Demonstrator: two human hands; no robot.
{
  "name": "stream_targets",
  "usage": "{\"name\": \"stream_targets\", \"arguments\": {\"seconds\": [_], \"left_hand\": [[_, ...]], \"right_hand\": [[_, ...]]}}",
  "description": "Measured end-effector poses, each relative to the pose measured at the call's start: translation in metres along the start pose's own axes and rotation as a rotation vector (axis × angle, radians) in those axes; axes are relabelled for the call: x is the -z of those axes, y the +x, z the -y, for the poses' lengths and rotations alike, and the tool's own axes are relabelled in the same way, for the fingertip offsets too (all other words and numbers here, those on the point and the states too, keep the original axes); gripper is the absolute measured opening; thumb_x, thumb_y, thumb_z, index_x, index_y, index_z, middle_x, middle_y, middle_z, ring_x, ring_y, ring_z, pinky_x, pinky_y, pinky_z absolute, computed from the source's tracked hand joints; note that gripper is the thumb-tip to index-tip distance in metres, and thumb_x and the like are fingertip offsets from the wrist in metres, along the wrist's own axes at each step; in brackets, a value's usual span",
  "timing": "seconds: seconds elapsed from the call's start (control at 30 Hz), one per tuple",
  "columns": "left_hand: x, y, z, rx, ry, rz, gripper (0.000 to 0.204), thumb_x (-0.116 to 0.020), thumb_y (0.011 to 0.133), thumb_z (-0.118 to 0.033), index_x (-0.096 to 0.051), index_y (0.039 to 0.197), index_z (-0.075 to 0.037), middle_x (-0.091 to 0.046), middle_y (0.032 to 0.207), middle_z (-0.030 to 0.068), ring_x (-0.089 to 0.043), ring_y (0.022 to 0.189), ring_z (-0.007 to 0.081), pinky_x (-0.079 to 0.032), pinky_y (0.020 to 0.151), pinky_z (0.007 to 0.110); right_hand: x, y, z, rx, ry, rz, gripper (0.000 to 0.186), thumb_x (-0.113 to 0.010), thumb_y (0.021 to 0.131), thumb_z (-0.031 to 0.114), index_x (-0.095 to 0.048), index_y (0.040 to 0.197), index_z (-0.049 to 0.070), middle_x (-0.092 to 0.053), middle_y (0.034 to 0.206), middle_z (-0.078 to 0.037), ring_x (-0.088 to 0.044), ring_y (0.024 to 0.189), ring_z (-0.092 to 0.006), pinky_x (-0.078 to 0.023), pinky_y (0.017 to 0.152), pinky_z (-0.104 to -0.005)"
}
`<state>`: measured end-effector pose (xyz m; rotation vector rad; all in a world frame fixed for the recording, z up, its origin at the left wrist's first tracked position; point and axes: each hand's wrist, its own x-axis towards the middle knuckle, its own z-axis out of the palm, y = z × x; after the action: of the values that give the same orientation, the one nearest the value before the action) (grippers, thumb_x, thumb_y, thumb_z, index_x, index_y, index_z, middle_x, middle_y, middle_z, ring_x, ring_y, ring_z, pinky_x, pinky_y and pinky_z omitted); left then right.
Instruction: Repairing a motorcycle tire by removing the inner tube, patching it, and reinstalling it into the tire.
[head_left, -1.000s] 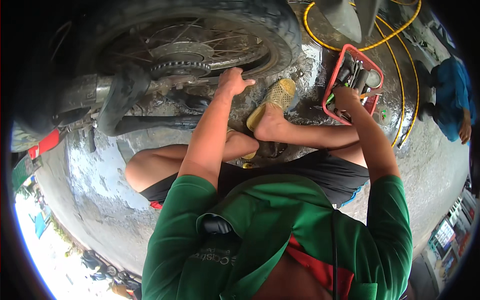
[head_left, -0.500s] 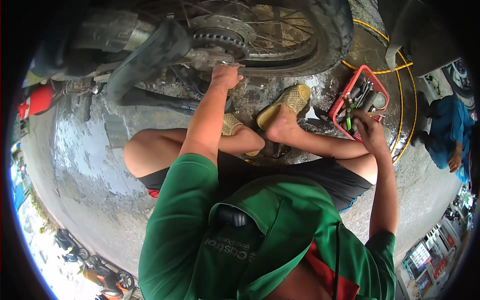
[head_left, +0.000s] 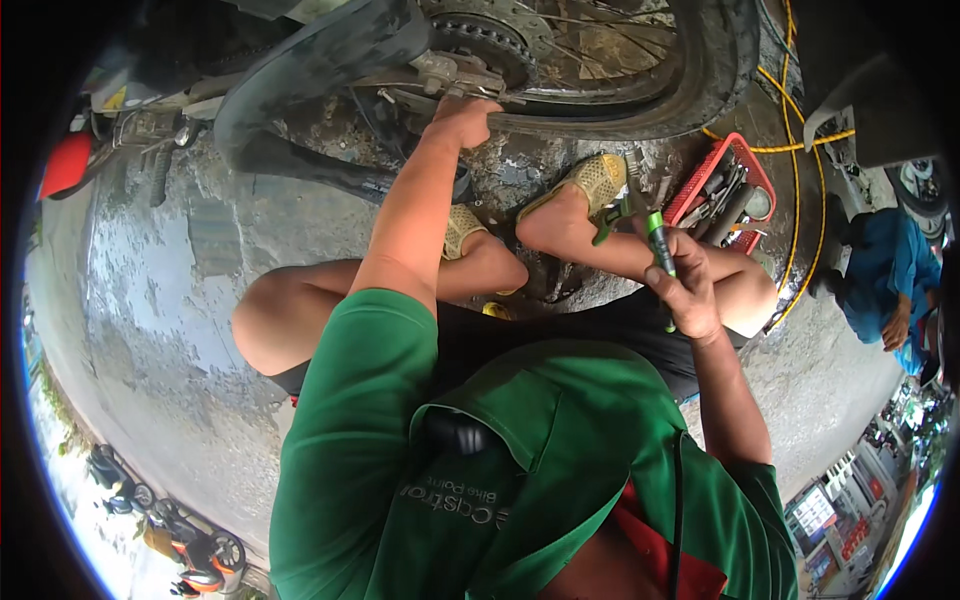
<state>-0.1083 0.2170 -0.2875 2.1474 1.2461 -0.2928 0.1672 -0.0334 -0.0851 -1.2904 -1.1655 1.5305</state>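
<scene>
My right hand [head_left: 688, 285] is closed round one green-and-black handle of a pair of pliers [head_left: 656, 238], raised above my right shin. The pliers' other handle stands apart to the left, and their metal head points away from me. Farther off, my left hand [head_left: 465, 122] reaches the metal fitting [head_left: 465, 80] at the axle of a motorcycle wheel [head_left: 625, 125]. Its fingers are curled at the underside of that fitting; what lies between them is hidden. A chain sprocket [head_left: 490, 45] sits just beyond.
Beside my right foot stands a red plastic basket [head_left: 687, 200] filled with hand tools. A yellow hose [head_left: 797, 200] curves over the wet concrete at the right. The motorcycle's black exhaust [head_left: 320, 70] stretches to the left. Another person in blue [head_left: 885, 270] is at the far right.
My right hand has come away from the basket, moving left and toward me with the pliers in it. The left hand stays at the axle fitting. The view has shifted slightly.
</scene>
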Motion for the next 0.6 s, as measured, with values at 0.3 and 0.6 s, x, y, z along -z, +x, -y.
{"name": "stream_targets", "arguments": {"seconds": [0.3, 0.6], "left_hand": [[-0.016, 0.028, -0.039, 0.263, 0.261, 0.142, 0.055, -0.069, 0.083, -0.036, -0.063, 0.133, -0.013, -0.062, 0.136, 0.0136, -0.053, 0.134, 0.0278, -0.035, 0.114, 0.051], [-0.025, 0.005, -0.022, 0.129, 0.115, -0.113, 0.081, -0.068, 0.078, -0.071, -0.057, 0.140, -0.020, -0.064, 0.133, 0.0118, -0.058, 0.125, 0.0332, -0.029, 0.112, 0.059]], "right_hand": [[-0.017, 0.029, -0.006, -0.195, 0.323, 0.125, 0.026, -0.070, 0.079, 0.008, -0.059, 0.102, 0.005, -0.057, 0.135, -0.011, -0.051, 0.121, -0.0179, -0.032, 0.111, -0.0327], [0.006, 0.056, -0.012, -0.251, 0.142, 0.315, 0.032, -0.071, 0.076, 0.015, -0.058, 0.101, 0.000, -0.057, 0.129, -0.016, -0.048, 0.134, -0.0276, -0.029, 0.117, -0.0458]]}}
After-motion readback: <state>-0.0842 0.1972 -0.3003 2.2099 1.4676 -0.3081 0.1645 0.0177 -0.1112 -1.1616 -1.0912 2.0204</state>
